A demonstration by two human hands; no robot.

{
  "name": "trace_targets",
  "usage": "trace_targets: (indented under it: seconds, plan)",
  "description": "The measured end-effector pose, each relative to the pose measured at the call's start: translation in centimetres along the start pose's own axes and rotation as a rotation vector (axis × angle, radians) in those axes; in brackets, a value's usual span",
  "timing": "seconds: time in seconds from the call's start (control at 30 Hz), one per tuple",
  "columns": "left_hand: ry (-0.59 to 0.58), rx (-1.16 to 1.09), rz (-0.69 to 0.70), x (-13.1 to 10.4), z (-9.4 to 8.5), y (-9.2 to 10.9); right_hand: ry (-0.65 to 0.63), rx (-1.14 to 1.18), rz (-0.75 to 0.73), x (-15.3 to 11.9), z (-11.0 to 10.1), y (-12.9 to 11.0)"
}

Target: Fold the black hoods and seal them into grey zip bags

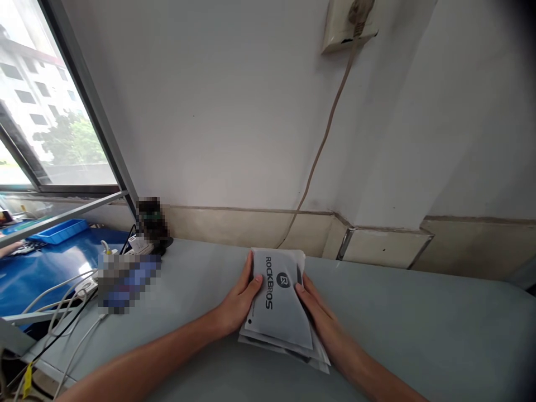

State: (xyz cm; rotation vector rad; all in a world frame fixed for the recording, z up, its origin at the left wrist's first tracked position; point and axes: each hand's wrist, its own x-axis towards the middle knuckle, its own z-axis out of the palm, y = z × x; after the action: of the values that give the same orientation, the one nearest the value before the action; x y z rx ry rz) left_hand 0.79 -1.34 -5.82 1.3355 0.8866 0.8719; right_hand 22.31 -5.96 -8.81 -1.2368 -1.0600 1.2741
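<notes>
A small stack of frosted plastic packages (282, 312) with dark ROCKBROS lettering is held between both hands above the grey table (419, 329). My left hand (240, 296) grips the left edge, its thumb on the top package and its fingers along the side. On the right edge, my right hand (316, 304) holds in the same way, thumb near the round logo. The lower packages stick out unevenly at the near end. What is inside them cannot be made out clearly.
White cables (62, 301) and a power strip (86, 286) lie at the left, beside blurred objects. Behind the table stands a wall with a socket (341, 28) and a hanging cord (326, 131). Past a metal frame are a blue table (25, 285), a blue tray (62, 230) and part of another person's hand.
</notes>
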Motion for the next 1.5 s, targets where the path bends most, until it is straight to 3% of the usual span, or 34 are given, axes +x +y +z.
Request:
trace_targets:
  seconds: [0.07,0.23,0.4,0.7,1.0,1.23,1.5]
  plan:
    - [0.070,-0.023,0.018,0.0,0.0,0.0,0.060,0.011,0.054,-0.1,0.2,-0.5]
    - [-0.069,-0.019,0.013,0.0,0.0,-0.5,0.008,-0.039,0.063,-0.2,0.1,-0.9]
    - [0.012,-0.035,-0.024,-0.2,-0.1,-0.5,0.039,-0.029,0.078,-0.2,0.0,-0.9]
    - [-0.051,0.011,0.010,-0.7,-0.2,0.3,-0.008,-0.031,0.019,-0.2,-0.1,-1.1]
    - [-0.023,-0.041,0.075,0.0,-0.3,-0.7,-0.010,-0.052,-0.003,-0.3,0.2,-1.3]
    - [-0.068,-0.018,0.058,-0.2,-0.4,0.2,0.009,-0.025,0.001,-0.4,0.7,-2.1]
    - [-0.069,-0.003,0.065,-0.5,-0.5,0.4,0.031,-0.036,0.031,0.1,0.1,-1.0]
